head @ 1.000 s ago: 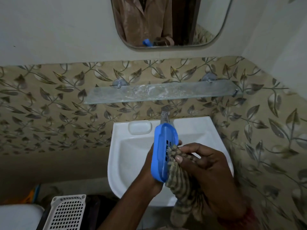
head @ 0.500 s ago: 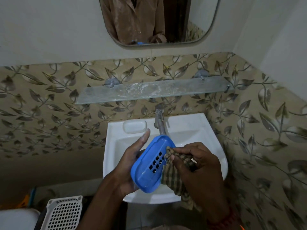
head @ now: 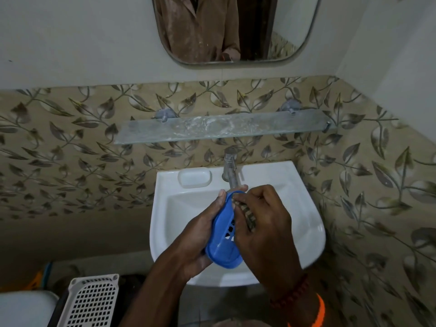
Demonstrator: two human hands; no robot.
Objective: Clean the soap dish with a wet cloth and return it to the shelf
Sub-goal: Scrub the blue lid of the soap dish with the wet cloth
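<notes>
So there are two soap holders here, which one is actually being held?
The blue soap dish with drain slots, gripped by the left hand over the sink. The white soap recess is moulded into the sink's rim beside the tap.

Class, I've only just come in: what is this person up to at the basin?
A person stands over the white sink, wiping a blue soap dish. The left hand grips the dish from behind, while the right hand presses a checked cloth into its slotted inside. The glass shelf above the tap holds nothing visible; the dish is not yet back there.

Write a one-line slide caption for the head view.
Left hand holds blue soap dish over sink; right hand wipes it with cloth.
</notes>
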